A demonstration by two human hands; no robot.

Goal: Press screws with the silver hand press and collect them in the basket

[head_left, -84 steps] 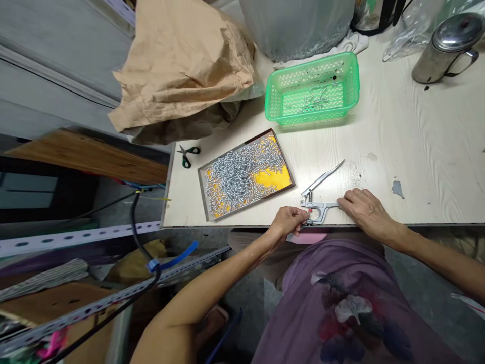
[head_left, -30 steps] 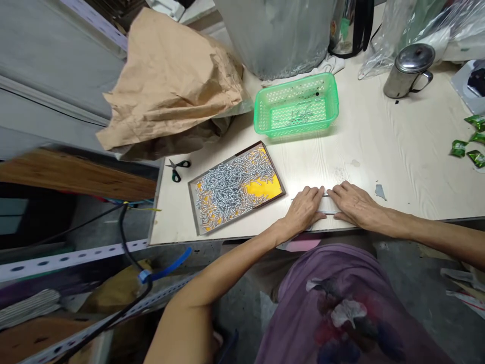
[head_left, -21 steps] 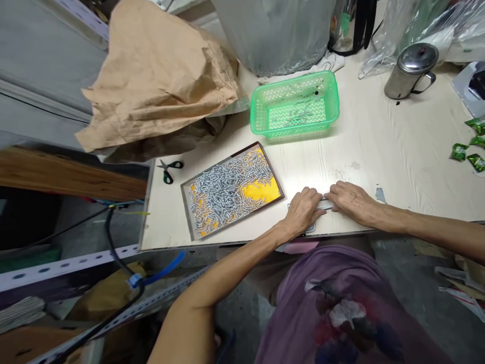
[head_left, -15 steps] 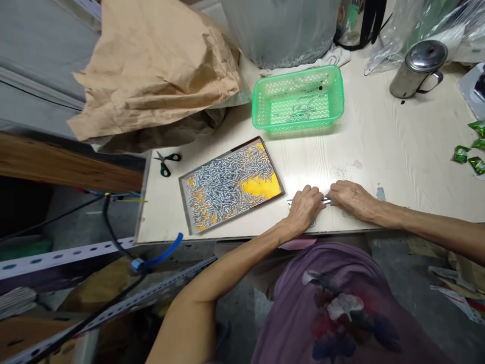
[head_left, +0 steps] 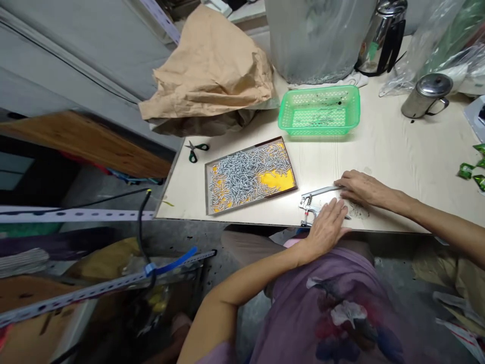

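Note:
A pair of metal hand pliers [head_left: 307,200] with a coil spring and a jaw lies near the table's front edge, its two handles spread to the right. My left hand [head_left: 326,225] rests palm down over the lower handle, fingers stretched out. At the end of the upper handle, my right hand [head_left: 364,189] has its fingers bent around the tip. To the left, a shallow tray [head_left: 207,199] with a yellow bottom is heaped with small silver metal pins. A green plastic basket [head_left: 320,130] behind holds some similar pins.
Green-handled scissors [head_left: 194,151] lie left of the tray. Behind are a crumpled brown paper bag [head_left: 215,65], a large plastic-lined container [head_left: 314,40] and an electric kettle [head_left: 381,40]. A lidded steel mug [head_left: 426,98] and green-wrapped pieces [head_left: 466,170] sit at right.
My left hand has moved right and down off the pliers' head and its fingers have straightened. The pliers' handles now show spread apart. My view has shifted left.

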